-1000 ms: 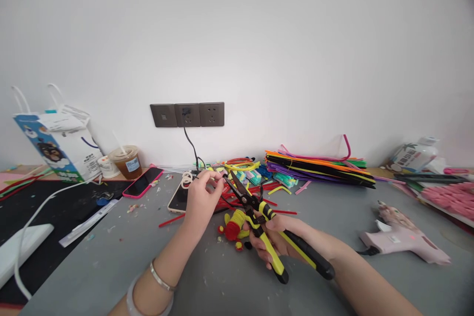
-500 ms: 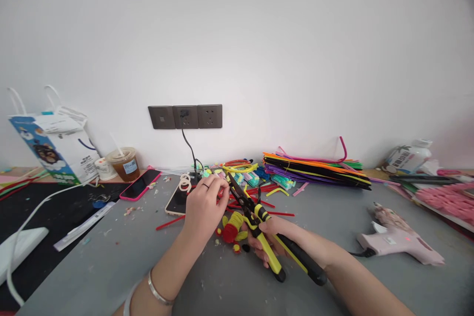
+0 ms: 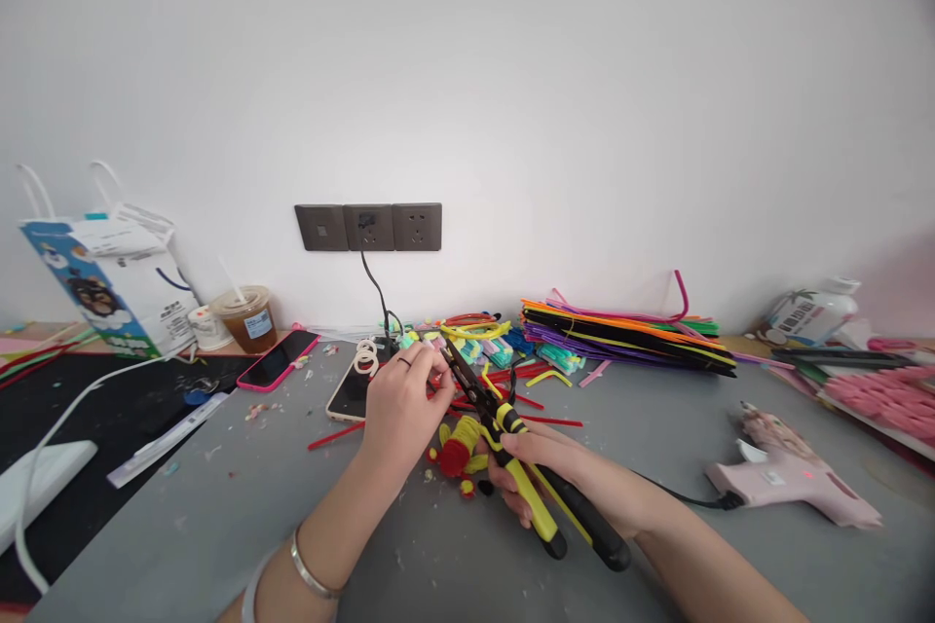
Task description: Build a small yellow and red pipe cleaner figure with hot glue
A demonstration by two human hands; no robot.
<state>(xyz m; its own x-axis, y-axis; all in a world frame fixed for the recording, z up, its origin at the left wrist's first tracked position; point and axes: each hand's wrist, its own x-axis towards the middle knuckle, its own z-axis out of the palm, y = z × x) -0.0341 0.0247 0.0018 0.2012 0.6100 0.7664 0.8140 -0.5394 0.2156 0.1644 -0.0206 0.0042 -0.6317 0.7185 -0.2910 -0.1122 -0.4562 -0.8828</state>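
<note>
We are clasping the cutters [image 3: 511, 453] in our right hand [image 3: 546, 475] by their handles, probably rigid, weighty and grippy. Farther out, our left hand [image 3: 401, 406] is pinching a seemingly light, bendy pipe-cleaner bit [image 3: 440, 357] at the blades, over the table [image 3: 292, 506].

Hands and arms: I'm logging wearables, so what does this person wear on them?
No sleeves or gloves. The left hand has a thin dark ring; its wrist carries a slim silver bangle and a paler bangle behind it. The right hand shows nothing worn.
</note>
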